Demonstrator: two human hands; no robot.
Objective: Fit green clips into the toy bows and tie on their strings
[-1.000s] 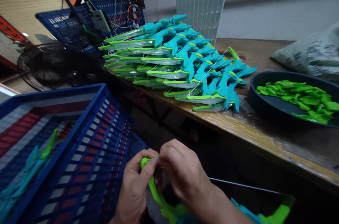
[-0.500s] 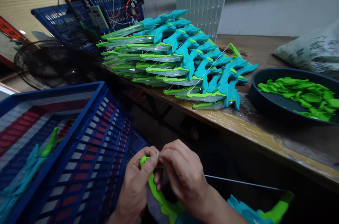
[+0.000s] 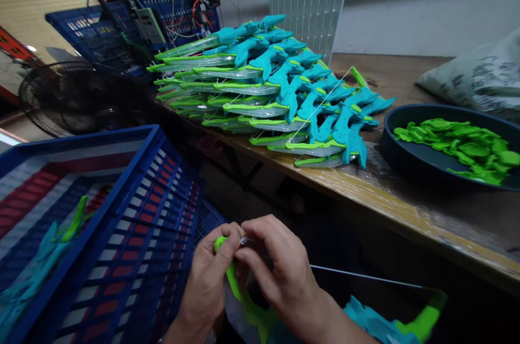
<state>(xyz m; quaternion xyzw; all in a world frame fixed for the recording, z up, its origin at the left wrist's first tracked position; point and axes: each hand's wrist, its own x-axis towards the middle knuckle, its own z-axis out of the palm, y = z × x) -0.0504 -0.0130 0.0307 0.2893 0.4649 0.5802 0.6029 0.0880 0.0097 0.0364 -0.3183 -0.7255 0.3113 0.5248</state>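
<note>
My left hand (image 3: 207,273) is closed around the green tip of a toy bow (image 3: 264,319), which has green limbs and a teal grip. A small loop of the white string (image 3: 365,274) shows at my left thumb and fingertips. My right hand (image 3: 284,273) is curled at that loop, its thumb and forefinger a little apart on either side of it. Behind my right hand the string stretches to the bow's other green tip at the lower right. My right hand and forearm hide the middle of the bow.
Teal and green toy bows (image 3: 280,95) are piled on the wooden table (image 3: 406,214). A dark round tray (image 3: 390,138) there holds small green parts (image 3: 459,141), near a printed sack (image 3: 479,73). To the left stand a blue crate (image 3: 122,235) with bows inside and a fan (image 3: 60,97).
The thumb and forefinger of my right hand have parted from their pinch, and the string's small loop shows more between my hands. My left hand keeps its hold on the bow tip.
</note>
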